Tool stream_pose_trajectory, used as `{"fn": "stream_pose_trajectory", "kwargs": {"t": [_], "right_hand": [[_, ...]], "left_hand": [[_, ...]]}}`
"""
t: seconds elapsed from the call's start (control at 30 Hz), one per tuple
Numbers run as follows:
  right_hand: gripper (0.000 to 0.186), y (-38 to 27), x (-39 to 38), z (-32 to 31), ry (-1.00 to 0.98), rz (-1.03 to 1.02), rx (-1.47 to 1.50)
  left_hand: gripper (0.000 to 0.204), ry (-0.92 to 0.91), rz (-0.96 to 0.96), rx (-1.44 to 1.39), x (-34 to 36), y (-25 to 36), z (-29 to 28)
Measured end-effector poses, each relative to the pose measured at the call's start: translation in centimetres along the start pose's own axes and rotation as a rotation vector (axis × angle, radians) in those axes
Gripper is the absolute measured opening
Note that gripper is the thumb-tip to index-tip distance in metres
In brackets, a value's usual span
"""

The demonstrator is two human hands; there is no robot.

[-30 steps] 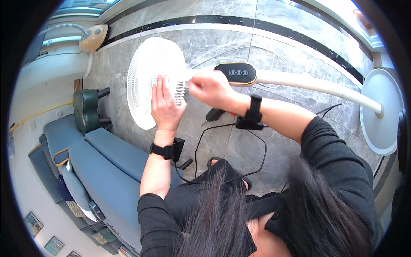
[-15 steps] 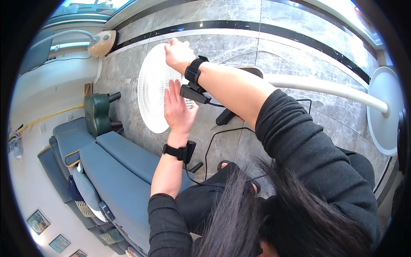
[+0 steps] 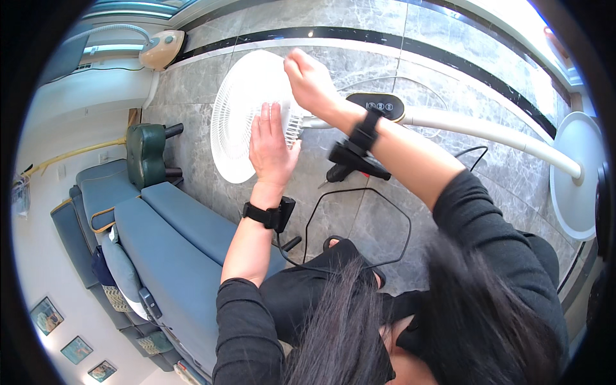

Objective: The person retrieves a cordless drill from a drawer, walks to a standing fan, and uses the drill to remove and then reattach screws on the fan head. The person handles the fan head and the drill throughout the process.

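A white pedestal fan lies on the grey stone floor, its round grille (image 3: 234,122) facing me. My left hand (image 3: 271,146) rests flat against the grille's right part, fingers straight and holding nothing. My right hand (image 3: 311,80) reaches across above it, its fingers curled on the grille's upper right rim. Both wrists carry black bands. The fan's dark control panel (image 3: 380,104) sits just right of my right wrist, and the white pole (image 3: 494,133) runs from there to the round base (image 3: 577,173).
A black cable (image 3: 359,192) loops on the floor below my right forearm. A blue sofa (image 3: 173,244) runs along the left, with a dark green stool-like object (image 3: 144,154) at its far end. A beige and white appliance (image 3: 160,48) stands at the upper left.
My right hand went from the grille's middle up to its far rim, then back right along the rim. My left hand has stayed flat on the grille.
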State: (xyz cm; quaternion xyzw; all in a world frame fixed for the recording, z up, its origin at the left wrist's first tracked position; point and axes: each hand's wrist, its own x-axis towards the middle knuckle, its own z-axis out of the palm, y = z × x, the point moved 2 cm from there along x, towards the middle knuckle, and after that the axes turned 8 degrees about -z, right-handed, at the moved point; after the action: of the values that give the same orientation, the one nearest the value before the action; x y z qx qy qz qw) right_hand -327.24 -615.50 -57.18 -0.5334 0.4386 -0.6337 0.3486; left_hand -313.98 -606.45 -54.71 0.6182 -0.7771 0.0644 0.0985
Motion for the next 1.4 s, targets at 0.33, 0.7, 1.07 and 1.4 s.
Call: {"fn": "stream_pose_trajectory", "kwargs": {"t": [0.33,0.7,1.07,1.4], "right_hand": [[0.017,-0.3,-8.2,-3.4,-0.538,-0.330,-0.263],[0.022,1.8,-9.1,-1.3,-0.650,-0.196,-0.129],[0.025,0.2,-7.2,-2.9,-0.850,0.338,0.178],[0.016,0.6,-8.4,-2.7,-0.538,0.549,0.561]], "left_hand": [[0.061,0.118,0.189,-0.243,-0.5,-0.4,-0.3],[0.025,0.147,0.273,-0.349,-0.9,-1.0,-0.6],[0.020,0.136,0.270,-0.347,-1.0,-1.2,-0.6],[0.018,0.146,0.215,-0.399,-1.1,-1.5,-0.3]]}}
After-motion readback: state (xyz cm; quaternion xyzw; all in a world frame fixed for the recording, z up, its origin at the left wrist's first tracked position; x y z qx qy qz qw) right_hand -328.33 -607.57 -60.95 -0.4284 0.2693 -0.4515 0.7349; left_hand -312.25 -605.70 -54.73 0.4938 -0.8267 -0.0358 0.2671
